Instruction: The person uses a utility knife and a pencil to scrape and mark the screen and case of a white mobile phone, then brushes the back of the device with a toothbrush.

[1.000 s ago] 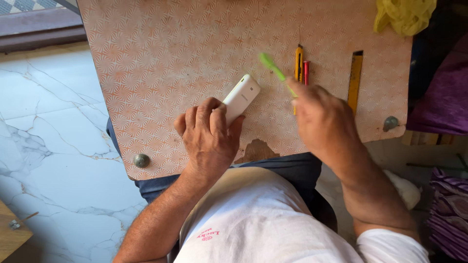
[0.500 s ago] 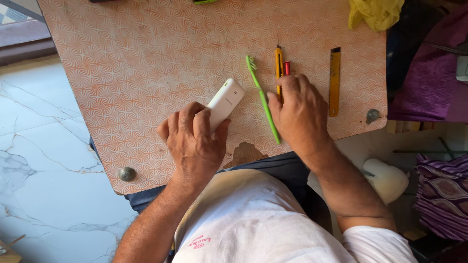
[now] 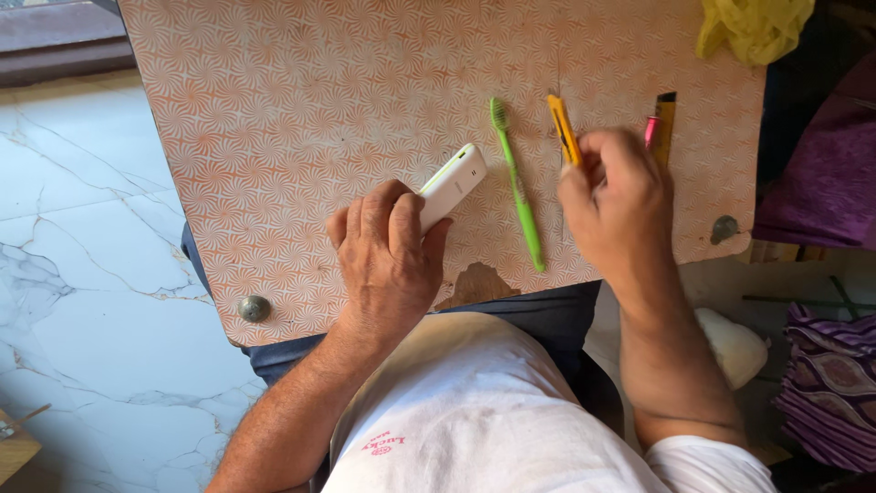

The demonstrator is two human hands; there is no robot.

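Squarely between both hands, green toothbrush (image 3: pixel 517 187) on board (image 3: pixel 274 137).

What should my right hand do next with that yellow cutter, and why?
Probably close the fingers and lift it: the right hand already rests on the yellow cutter, the green toothbrush lies free, and the left hand holds the white device.

toothbrush (image 3: pixel 516 187) between phone (image 3: pixel 451 185) and cutter (image 3: pixel 564 131)

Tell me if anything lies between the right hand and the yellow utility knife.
Nothing visible does: the right hand already has its fingers on the yellow utility knife. The green toothbrush lies apart, to the knife's left, toward the left hand.
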